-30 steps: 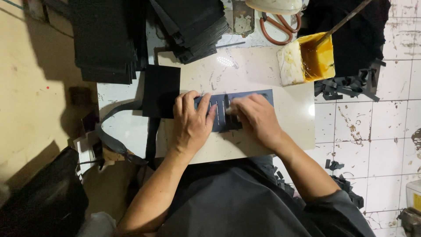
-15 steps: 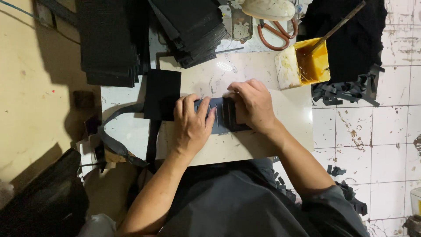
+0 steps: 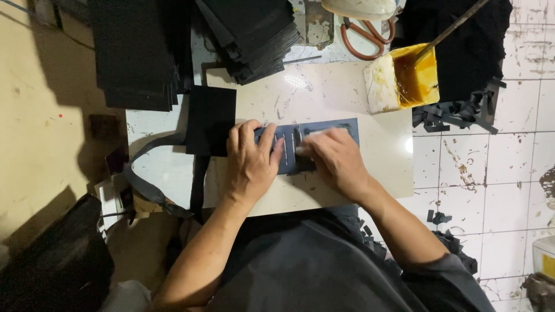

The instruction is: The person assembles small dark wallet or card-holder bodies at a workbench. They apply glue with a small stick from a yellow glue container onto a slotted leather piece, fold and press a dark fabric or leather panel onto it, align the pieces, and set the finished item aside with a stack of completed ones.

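**A:** What's nearest, from where you're watching?

**B:** I see a dark grey apron (image 3: 312,266) over the lap, smooth cloth. Past it, both bare forearms reach onto the table (image 3: 347,190), a pale cream slab, scuffed and stained.

**A:** And the hands?

**B:** The left hand (image 3: 251,162) lies flat, palm down, fingers spread, pressing the left end of a blue-grey strip (image 3: 332,128). Its grip isn't closed round anything; it only pins the strip down. The right hand (image 3: 335,159) curls over the strip's middle, fingertips pinched at a dark upright fold there; I can't tell whether that grip is truly shut on it.

**A:** Describe the strip.

**B:** Flat, rectangular, matte like thin board or leather, with narrow slots cut in it. It lies across the middle of the table, under both hands. A square black sheet (image 3: 211,121) touches its left end, and a dark strap (image 3: 150,190) loops off the table's left edge.

**A:** Further out?

**B:** A yellow tub (image 3: 404,81) of amber glue, a stick (image 3: 448,29) leaning in it. Beside it, black offcuts (image 3: 457,112). Behind, fanned stacks of black sheets (image 3: 254,34) and orange-handled scissors (image 3: 364,37).

**A:** The room?

**B:** White floor tiles (image 3: 491,173), worn and blotched, on the right; a yellowish surface (image 3: 40,133) on the left.
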